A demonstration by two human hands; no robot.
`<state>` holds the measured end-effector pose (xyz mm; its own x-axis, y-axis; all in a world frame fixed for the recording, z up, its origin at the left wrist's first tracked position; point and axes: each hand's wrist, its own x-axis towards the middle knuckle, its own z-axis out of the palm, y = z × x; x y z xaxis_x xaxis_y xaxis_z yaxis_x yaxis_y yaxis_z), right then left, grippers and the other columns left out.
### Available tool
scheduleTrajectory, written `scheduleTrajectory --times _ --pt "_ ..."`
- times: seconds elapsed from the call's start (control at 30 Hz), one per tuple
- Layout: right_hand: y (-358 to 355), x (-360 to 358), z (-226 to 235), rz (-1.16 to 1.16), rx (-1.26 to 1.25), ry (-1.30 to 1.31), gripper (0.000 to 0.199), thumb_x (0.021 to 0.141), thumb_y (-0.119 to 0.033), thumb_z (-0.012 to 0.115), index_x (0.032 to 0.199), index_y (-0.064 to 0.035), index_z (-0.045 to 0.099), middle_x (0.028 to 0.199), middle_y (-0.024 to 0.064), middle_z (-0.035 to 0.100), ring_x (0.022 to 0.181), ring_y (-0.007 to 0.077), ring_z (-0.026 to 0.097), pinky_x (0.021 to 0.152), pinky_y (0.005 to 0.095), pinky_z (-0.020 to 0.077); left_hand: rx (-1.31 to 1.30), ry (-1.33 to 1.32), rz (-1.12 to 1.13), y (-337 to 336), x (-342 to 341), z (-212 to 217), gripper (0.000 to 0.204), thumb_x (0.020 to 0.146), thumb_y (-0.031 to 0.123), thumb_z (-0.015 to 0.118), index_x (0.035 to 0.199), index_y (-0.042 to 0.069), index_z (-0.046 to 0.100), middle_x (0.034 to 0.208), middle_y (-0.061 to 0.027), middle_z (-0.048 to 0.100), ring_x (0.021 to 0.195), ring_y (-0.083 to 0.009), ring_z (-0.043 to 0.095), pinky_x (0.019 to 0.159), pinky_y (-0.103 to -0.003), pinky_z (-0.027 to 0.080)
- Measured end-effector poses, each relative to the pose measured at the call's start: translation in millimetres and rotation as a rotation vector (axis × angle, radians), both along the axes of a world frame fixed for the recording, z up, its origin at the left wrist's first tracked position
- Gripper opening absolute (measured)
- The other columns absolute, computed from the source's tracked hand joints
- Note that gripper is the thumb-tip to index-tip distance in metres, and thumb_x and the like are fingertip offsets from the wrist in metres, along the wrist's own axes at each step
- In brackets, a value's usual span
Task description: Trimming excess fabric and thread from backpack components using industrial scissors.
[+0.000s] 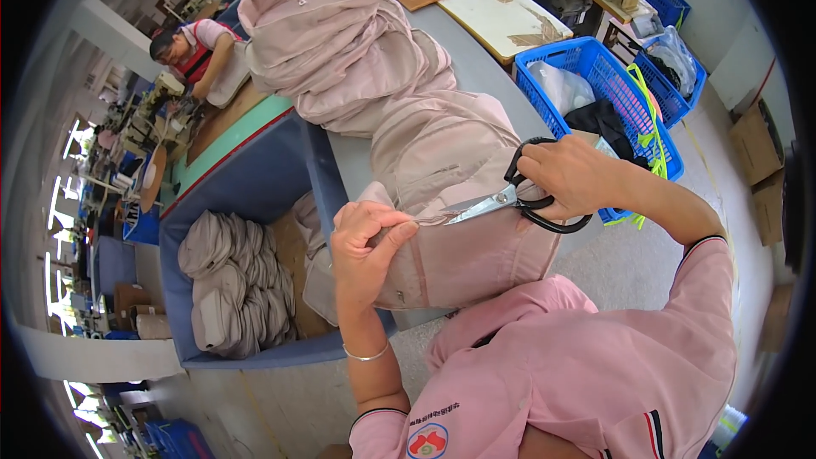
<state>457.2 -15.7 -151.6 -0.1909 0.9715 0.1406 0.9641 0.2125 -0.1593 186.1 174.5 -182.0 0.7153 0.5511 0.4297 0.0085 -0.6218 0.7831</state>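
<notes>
The right hand (574, 177) grips the black handles of the scissors (491, 204), which lie over the pale pink bag (489, 259) in front of the person. Their long axis runs nearly crosswise, blades slightly parted, tips pointing left and a little toward the person. The left hand (364, 242) pinches the bag's upper edge, just beside the tips.

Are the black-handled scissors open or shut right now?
Slightly open, it seems: the scissors in the right hand show two blades parting toward their tips, above the pale pink bag.
</notes>
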Motion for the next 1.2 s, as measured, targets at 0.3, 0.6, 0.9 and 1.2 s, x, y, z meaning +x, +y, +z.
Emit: scheduleTrajectory --times 0.3,0.6,0.9,1.2 --pt "-1.4 -1.9 -6.4 0.021 0.069 -0.099 0.045 0.078 -0.041 0.075 0.086 -0.0011 0.056 0.08 0.0118 0.058 0.071 0.0291 0.065 0.058 0.0397 0.0516 -0.003 -0.006 0.012 -2.3 -5.0 -0.3 0.009 0.077 0.013 0.082 0.083 0.009 0.077 0.077 0.0018 0.067 0.077 -0.015 0.055 0.084 -0.031 0.037" --pt "0.5 -6.4 -3.3 0.022 0.033 -0.144 0.049 0.079 -0.046 0.075 0.084 -0.0016 0.055 0.081 0.0117 0.059 0.067 0.0289 0.064 0.057 0.0385 0.0516 0.043 -0.008 -0.007 -4.4 -2.1 -0.3 0.009 0.076 0.013 0.081 0.082 0.009 0.077 0.077 0.0013 0.065 0.078 -0.0159 0.055 0.084 -0.031 0.037" --pt "0.2 1.5 -16.1 0.01 0.139 -0.148 0.048 0.078 -0.045 0.076 0.085 -0.0025 0.054 0.081 0.011 0.057 0.068 0.0286 0.064 0.058 0.0382 0.0514 0.054 0.021 -0.021 -2.7 4.2 -0.8 0.008 0.079 0.014 0.079 0.083 0.008 0.076 0.078 0.001 0.066 0.079 -0.017 0.055 0.086 -0.031 0.037" --pt "14.9 -7.2 -2.6 0.029 0.2 -0.151 0.051 0.076 -0.047 0.077 0.086 -0.0032 0.052 0.08 0.0101 0.053 0.072 0.0284 0.064 0.062 0.0383 0.0509 0.001 0.045 -0.017 -1.5 9.4 -1.3 0.008 0.084 0.014 0.076 0.084 0.007 0.073 0.079 -0.0008 0.066 0.078 -0.0178 0.054 0.084 -0.03 0.038"
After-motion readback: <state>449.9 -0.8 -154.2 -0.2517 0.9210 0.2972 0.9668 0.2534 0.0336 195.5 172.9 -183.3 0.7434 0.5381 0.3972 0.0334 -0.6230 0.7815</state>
